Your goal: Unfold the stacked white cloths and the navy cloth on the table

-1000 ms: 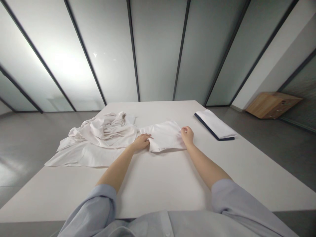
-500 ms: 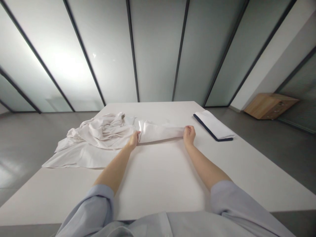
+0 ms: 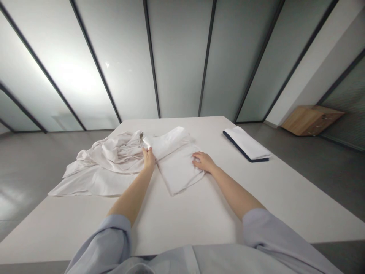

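A thin white cloth (image 3: pixel 178 171), partly folded, lies in front of me on the table, with a fold running across it and one corner toward me. My left hand (image 3: pixel 148 159) grips its left edge by the fold, between thumb and fingers. On the cloth's right side rests my right hand (image 3: pixel 203 161), palm down, fingers a little curled and apart. A crumpled heap of white fabric (image 3: pixel 114 152) lies just left of my left hand.
A neatly folded white cloth (image 3: pixel 248 142) lies on a dark folded piece (image 3: pixel 238 147) near the right edge of the white table (image 3: pixel 182 224). Beyond stand frosted glass panels (image 3: pixel 179 57) and a wooden cabinet (image 3: pixel 309 121).
The white cloth, earlier a narrow folded strip stretched between both hands, now has a panel spread toward me. My right hand has let go of its end and moved left and slightly down onto it.
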`<state>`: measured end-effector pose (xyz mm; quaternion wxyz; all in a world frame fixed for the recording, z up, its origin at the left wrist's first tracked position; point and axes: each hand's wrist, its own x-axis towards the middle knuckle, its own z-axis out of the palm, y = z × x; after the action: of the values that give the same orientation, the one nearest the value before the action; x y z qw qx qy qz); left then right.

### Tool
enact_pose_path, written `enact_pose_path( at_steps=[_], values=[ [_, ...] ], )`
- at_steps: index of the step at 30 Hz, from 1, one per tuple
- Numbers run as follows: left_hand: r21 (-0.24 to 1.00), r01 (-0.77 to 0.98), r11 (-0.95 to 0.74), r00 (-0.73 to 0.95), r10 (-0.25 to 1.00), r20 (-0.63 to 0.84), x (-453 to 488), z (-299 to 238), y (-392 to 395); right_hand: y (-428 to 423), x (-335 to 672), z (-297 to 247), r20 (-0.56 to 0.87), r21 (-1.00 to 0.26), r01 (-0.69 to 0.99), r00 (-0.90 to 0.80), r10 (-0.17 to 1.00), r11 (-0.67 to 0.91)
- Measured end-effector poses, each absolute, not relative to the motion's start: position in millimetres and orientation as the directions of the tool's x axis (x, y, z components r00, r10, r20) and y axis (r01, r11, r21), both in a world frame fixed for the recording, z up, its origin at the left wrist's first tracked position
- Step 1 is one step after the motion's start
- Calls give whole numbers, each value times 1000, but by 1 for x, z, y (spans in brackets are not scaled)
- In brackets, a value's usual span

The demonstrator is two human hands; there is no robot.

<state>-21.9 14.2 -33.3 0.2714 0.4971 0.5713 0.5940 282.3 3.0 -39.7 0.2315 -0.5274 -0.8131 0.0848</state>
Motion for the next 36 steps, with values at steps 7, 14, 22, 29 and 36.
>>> enact_pose_path(
  at_steps=[7, 14, 22, 29, 36],
  values=[
    [352, 884, -307, 100, 861, 499, 0, -15, -20, -7, 271, -24, 111, -192, 945, -246, 963, 264],
    [198, 956, -217, 143, 932, 332, 9, -30, -18, -4, 276, -20, 58, -251, 968, -16, 998, 30],
    [184, 893, -412, 309, 855, 415, 18, -16, -28, -1, 273, -20, 246, -360, 917, -83, 966, 171],
    [237, 828, -509, 456, 856, 243, 29, -17, -29, -24, 243, 9, 231, -777, 395, -546, 805, 491],
    [427, 716, -552, 469, 834, 291, 27, -16, -29, -23, 240, -2, 81, -935, 265, -487, 870, 235]
  ],
)
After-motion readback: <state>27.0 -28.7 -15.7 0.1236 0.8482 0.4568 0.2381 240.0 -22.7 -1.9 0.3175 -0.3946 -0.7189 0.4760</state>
